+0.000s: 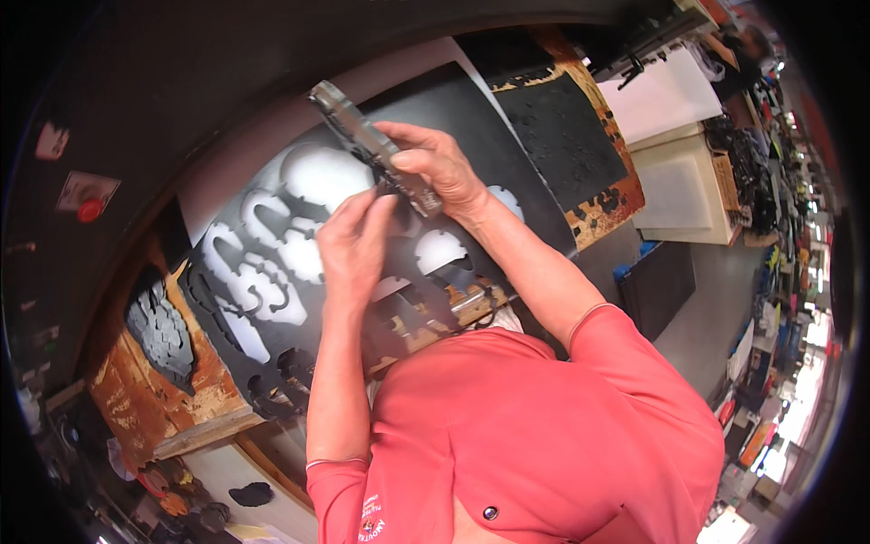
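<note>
In my right hand (442, 172) is a long, narrow metal block that looks like a cutting die (358, 129), held up at a tilt above the worktable. Its edge faces me, and my fingers wrap around its lower half. My left hand (349, 238) is at the die's underside, fingers pinched together and slightly blurred. Something small and dark shows at those fingertips, but I cannot make out its kind. Beneath both hands lies a black sheet (435, 109) with many shapes cut out of it, and a white surface (326, 177) shows through the openings.
A pile of grey-black cut pieces (161, 331) lies on the worn brown board at the left. A black sheet (562, 136) rests on another worn board to the right. Beyond stands a pale box (684, 186). A red button (89, 211) sits on the dark machine.
</note>
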{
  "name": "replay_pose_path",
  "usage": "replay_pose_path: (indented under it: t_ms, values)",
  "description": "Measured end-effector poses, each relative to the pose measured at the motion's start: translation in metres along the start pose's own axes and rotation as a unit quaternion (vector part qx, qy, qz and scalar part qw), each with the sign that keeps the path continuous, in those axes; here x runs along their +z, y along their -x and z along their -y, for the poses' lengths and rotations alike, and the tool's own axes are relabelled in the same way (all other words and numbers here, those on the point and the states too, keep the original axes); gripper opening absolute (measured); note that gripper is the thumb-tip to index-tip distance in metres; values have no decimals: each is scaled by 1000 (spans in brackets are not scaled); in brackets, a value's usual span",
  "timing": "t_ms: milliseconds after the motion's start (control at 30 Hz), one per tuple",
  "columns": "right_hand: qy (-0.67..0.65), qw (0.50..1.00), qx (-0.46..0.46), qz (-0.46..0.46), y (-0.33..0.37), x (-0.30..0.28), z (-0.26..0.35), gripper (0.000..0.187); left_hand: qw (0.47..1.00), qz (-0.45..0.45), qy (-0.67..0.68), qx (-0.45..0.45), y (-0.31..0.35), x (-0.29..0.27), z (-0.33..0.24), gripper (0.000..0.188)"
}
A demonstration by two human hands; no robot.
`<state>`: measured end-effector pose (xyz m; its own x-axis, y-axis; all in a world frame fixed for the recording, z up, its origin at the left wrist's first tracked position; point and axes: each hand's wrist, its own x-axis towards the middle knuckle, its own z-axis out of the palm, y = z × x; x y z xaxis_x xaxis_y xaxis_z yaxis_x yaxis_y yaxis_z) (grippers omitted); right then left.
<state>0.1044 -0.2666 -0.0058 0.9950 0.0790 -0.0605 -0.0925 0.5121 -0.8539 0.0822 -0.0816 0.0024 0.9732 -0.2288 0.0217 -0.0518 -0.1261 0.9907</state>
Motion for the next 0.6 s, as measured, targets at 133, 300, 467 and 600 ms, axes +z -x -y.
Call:
replay_pose_path:
  t_ms: [133, 300, 467, 600]
  values:
    - [-46, 999, -1, 13, -2, 1, -2, 56, 995, -100, -29, -8, 17, -14, 5, 17]
    - [-153, 988, -11, 0, -8, -4, -6, 58, 957, -274, -88, -35, 46, -83, -3, 29]
    - [-197, 980, 15, -10, -8, -11, -1, 65, 931, -346, -110, -24, 78, -119, 28, 28]
    - [-264, 964, -39, -22, 18, -21, 37, 83, 929, -329, -170, -22, 84, -127, 45, 28]
